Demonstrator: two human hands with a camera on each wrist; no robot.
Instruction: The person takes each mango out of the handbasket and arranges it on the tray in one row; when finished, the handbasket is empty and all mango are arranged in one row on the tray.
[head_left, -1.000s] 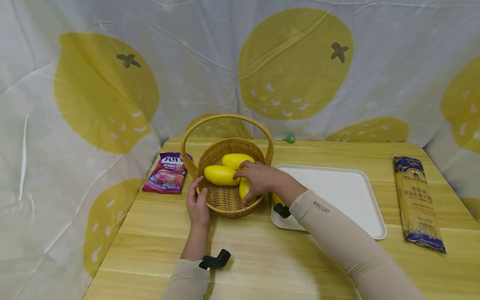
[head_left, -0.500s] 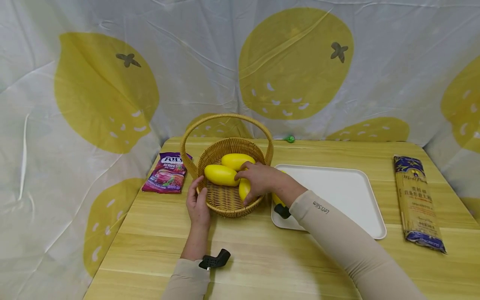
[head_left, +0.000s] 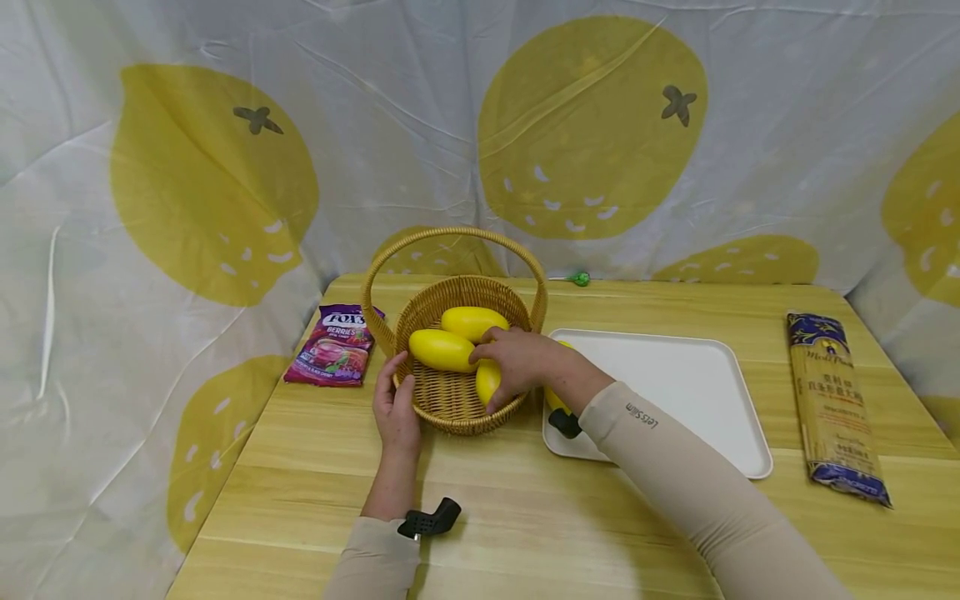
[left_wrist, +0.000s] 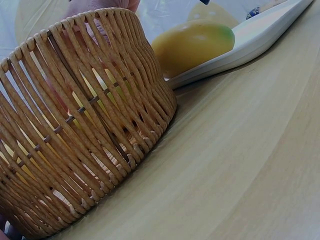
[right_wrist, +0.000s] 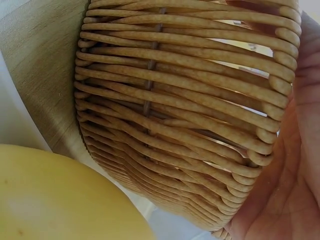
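Note:
A wicker basket [head_left: 468, 425] with a tall arched handle stands at mid-table, and in it lie yellow mangoes: one at the front left [head_left: 442, 350], one behind it [head_left: 474, 323]. My right hand [head_left: 521, 358] reaches over the right rim and grips a third mango [head_left: 488, 382], thumb at the front and fingers behind, its far side hidden by the palm. My left hand [head_left: 397, 412] holds the basket's left side, fingertips at the rim. In the left wrist view, the basket's wall [left_wrist: 90, 110] hides most of what is inside.
A white tray [head_left: 675, 392] lies right of the basket, with another mango [left_wrist: 195, 47] at its left end, partly under my right wrist. A purple candy bag [head_left: 333, 346] lies left, a spaghetti pack [head_left: 836, 408] far right, a green lollipop [head_left: 581, 279] at the back.
The mango in my right hand has shifted very slightly to the left within the basket. My left hand and the basket have kept their places.

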